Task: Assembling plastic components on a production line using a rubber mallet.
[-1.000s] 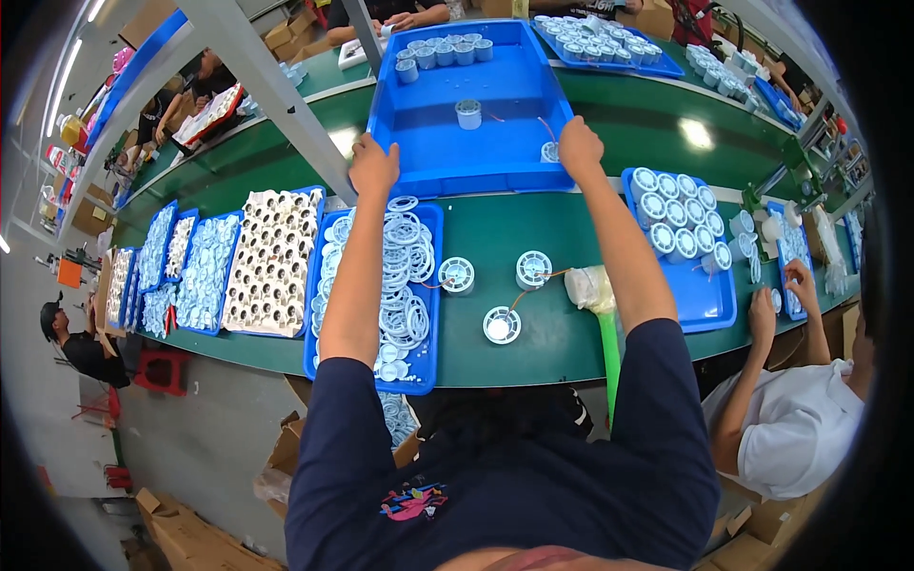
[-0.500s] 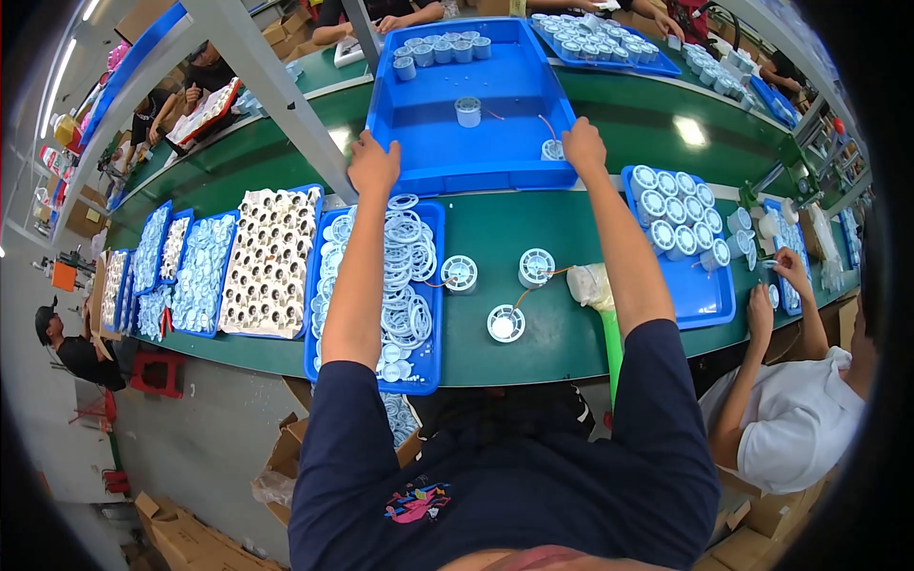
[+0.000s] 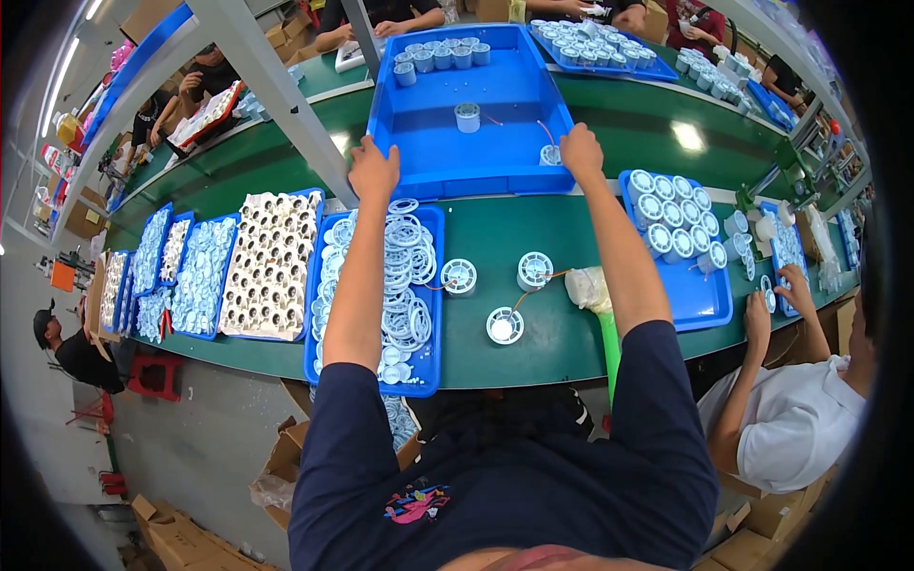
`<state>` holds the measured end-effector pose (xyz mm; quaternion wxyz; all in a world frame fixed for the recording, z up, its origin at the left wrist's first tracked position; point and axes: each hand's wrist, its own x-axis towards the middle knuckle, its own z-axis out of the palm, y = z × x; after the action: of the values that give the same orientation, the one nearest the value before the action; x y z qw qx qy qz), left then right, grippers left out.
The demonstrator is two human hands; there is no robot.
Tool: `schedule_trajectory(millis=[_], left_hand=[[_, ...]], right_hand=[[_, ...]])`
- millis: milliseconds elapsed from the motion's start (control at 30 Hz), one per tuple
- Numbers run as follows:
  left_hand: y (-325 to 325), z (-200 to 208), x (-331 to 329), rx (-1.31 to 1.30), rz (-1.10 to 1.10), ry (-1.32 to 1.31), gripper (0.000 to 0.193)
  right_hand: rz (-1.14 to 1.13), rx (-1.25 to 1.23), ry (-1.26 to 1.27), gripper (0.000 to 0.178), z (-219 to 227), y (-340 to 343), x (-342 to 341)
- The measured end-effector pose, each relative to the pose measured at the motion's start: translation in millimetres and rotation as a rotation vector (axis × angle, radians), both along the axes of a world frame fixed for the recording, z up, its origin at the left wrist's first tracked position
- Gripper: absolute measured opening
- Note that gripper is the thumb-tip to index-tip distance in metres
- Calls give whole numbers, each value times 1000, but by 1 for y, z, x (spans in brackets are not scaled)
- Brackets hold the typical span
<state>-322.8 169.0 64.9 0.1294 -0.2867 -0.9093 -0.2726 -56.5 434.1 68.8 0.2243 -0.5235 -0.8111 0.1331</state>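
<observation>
Both my hands grip a large blue plastic bin [image 3: 519, 90] by its near corners. My left hand [image 3: 373, 169] is closed on the left side rim, and my right hand [image 3: 581, 152] on the right one. Inside the bin, a cluster of white round cups [image 3: 443, 57] stands at the far left. A single white cup with a wire [image 3: 467, 117] sits mid-floor, and another [image 3: 550, 155] is beside my right hand. Below the bin, three white round housings with slotted tops and orange wires [image 3: 459, 277] [image 3: 535, 271] [image 3: 505, 325] stand on the green bench.
A blue tray of pale rings [image 3: 433, 352] lies under my left forearm. To its left is a tray of white moulded parts [image 3: 271, 257]. On the right are a tray of stacked cups [image 3: 700, 305] and a green-handled tool [image 3: 609, 347]. A metal post [image 3: 276, 86] rises near my left hand.
The bin and my hands are nearly still, with a very slight shift toward me. At the right, a co-worker's hands have moved around a small round part.
</observation>
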Motion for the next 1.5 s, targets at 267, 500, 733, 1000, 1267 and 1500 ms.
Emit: schedule_trajectory(millis=[267, 500, 733, 1000, 1267, 1500], left_hand=[[0, -1, -1, 31, 10, -29, 66], [-2, -3, -3, 27, 10, -39, 70], [-4, -6, -7, 58, -4, -26, 70], [-4, -2, -3, 71, -23, -44, 68], [-9, -1, 2, 110, -11, -30, 68], [-15, 0, 16, 208, -10, 33, 62]], right_hand=[[5, -15, 32, 33, 1, -1, 3], [17, -11, 70, 30, 0, -5, 5], [3, -14, 85, 31, 0, -5, 2], [16, -6, 97, 33, 1, -6, 6], [17, 18, 144, 32, 1, -14, 9], [8, 57, 197, 33, 0, -22, 15]])
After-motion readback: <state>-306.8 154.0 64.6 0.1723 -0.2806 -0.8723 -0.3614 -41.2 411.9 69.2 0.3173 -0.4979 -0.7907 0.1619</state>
